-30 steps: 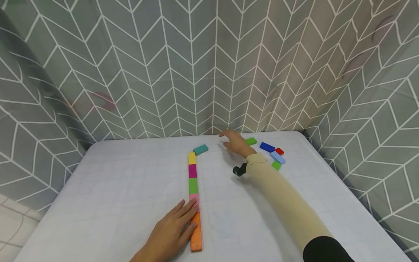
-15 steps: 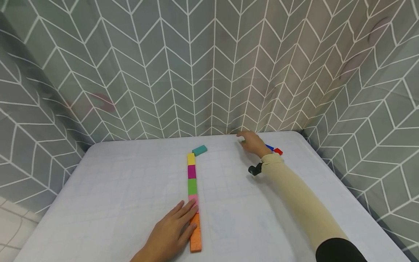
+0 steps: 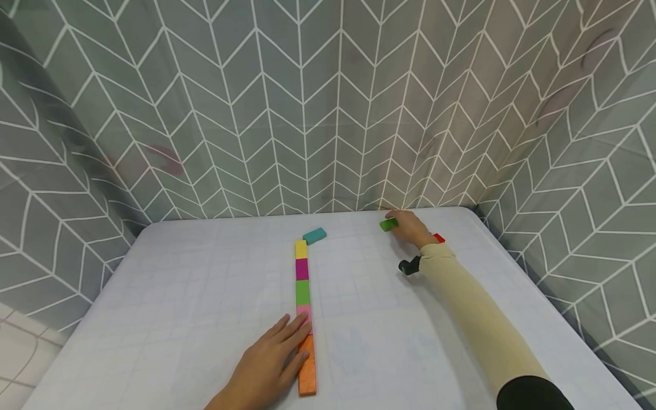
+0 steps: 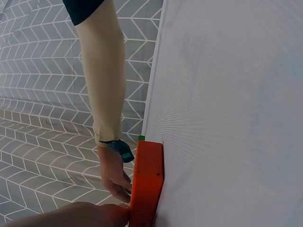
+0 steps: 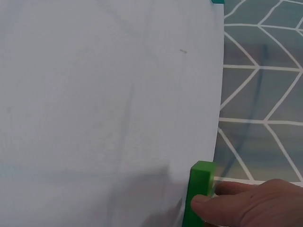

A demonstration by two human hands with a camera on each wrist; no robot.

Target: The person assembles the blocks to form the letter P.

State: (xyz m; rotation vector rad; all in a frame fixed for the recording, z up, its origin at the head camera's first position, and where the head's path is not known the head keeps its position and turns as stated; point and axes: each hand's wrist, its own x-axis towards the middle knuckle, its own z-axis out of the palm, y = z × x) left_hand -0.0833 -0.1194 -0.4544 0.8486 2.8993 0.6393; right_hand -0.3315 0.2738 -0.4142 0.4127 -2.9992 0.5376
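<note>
A straight row of blocks runs away from me: an orange block, a pink block, a green one, a magenta one and a yellow one. My left hand lies with extended fingers over the pink and orange blocks. Far right, my right hand pinches a separate green block; in the right wrist view the thumb lies against this green block. The left wrist view shows the orange block beside the left hand.
A teal block lies at an angle by the yellow end. Part of a red block shows behind the right wrist; other blocks there are hidden by the arm. A patterned curtain surrounds the white table.
My right hand has moved right to the green block at the back and now pinches it, with its near end showing. My left hand and the row have stayed put.
</note>
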